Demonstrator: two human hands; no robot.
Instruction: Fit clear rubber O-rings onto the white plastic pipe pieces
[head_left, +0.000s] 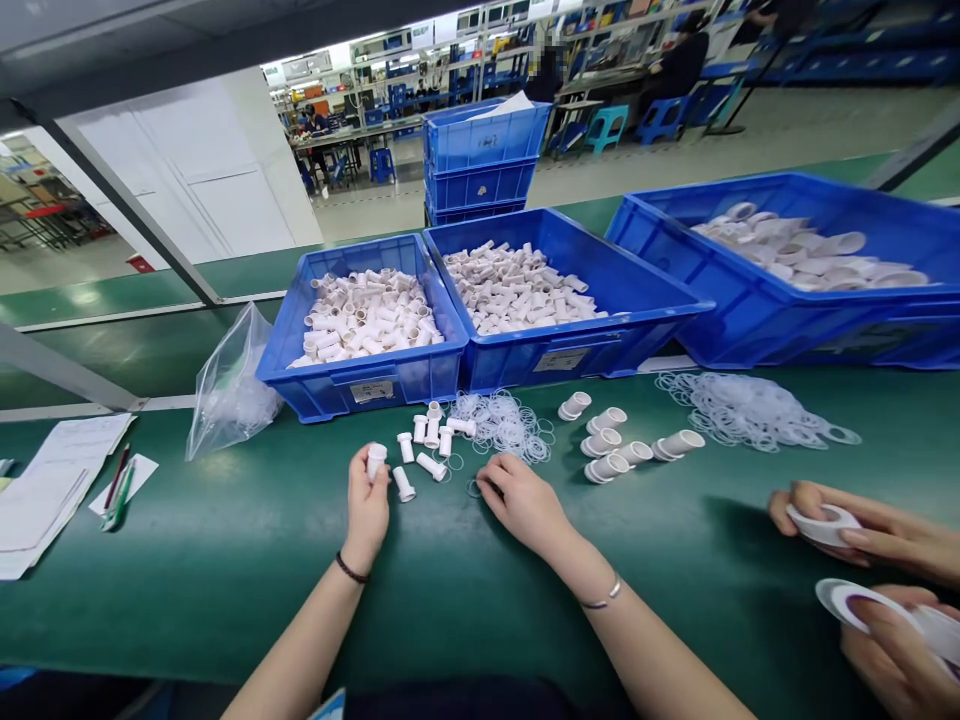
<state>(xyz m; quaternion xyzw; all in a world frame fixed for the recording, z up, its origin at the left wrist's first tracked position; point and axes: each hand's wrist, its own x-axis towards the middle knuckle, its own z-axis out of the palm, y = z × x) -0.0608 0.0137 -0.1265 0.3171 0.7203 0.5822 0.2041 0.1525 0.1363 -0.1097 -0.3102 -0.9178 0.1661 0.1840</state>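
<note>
On the green table (pixel 225 560) | your left hand (pixel 367 505) grips a white plastic tube (pixel 375 460) | your right hand (pixel 521 500) pinches a clear ring (pixel 475 488) at 3 o'clock of it

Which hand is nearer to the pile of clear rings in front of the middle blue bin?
Right. The right hand rests at the near edge of the ring pile. The left hand is farther left, holding a white tube.
</note>
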